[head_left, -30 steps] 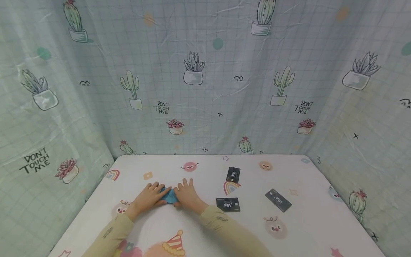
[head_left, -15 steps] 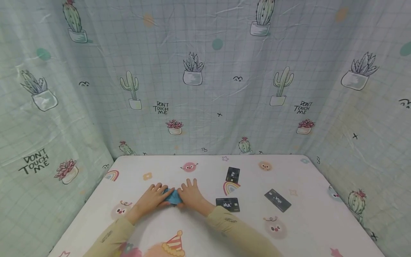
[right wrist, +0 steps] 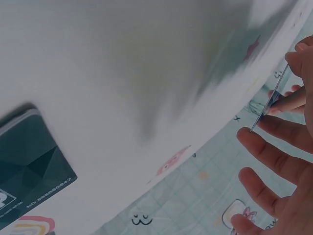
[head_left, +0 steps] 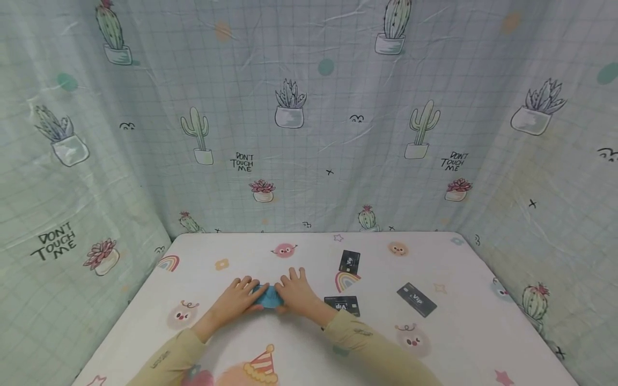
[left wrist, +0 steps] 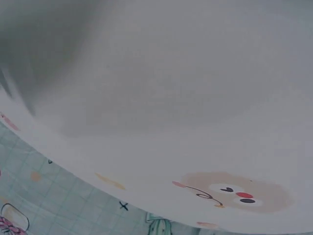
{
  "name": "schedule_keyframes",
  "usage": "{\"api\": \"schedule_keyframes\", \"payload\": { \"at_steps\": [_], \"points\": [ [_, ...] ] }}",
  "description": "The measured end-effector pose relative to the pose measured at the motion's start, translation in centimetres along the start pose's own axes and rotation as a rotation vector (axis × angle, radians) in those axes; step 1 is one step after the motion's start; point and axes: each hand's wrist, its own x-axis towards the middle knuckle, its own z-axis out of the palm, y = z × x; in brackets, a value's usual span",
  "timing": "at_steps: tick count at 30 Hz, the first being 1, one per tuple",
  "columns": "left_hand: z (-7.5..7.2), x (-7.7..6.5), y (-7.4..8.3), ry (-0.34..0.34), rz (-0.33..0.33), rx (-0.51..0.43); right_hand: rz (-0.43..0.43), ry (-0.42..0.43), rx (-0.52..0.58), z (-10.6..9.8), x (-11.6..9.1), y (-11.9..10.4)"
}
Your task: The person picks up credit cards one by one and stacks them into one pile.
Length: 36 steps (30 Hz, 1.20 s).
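Both hands hold one thin blue card (head_left: 268, 298) over the left-middle part of the table. My left hand (head_left: 240, 296) pinches its left end, thumb below and fingers on top. At the other end, my right hand (head_left: 296, 294) pinches it with thumb and index finger while other fingers stick up and away. The right wrist view shows the card (right wrist: 270, 102) nearly edge-on between the fingertips, raised off the table. Fingers partly cover the card's face. In the left wrist view neither hand appears.
Three black VIP cards lie on the white patterned table (head_left: 299, 356): a far card (head_left: 350, 261), a right card (head_left: 417, 299) and a near card (head_left: 340, 303) partly covered by the right forearm. A cactus-print curtain (head_left: 328, 145) hangs around the back and sides.
Both hands have shifted a little to the right together with the blue card, still gripping it. The right forearm now covers more of the near black card. The black cards stay put.
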Motion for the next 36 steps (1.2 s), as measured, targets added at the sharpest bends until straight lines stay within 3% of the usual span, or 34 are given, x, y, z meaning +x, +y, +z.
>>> {"api": "schedule_keyframes", "payload": {
  "at_steps": [10, 24, 36],
  "points": [
    [-1.1, 0.4, 1.1, -0.009, 0.071, 0.018, -0.014, 0.070, 0.004, 0.2, -1.7, 1.3],
    [-1.7, 1.1, 2.6, -0.026, 0.031, 0.035, -0.024, 0.069, 0.064, 0.2, -3.5, 2.3],
    [-2.0, 2.2, 4.1, -0.010, 0.012, -0.005, -0.007, 0.075, 0.086, 0.3, -5.4, 3.4]
  ]
}}
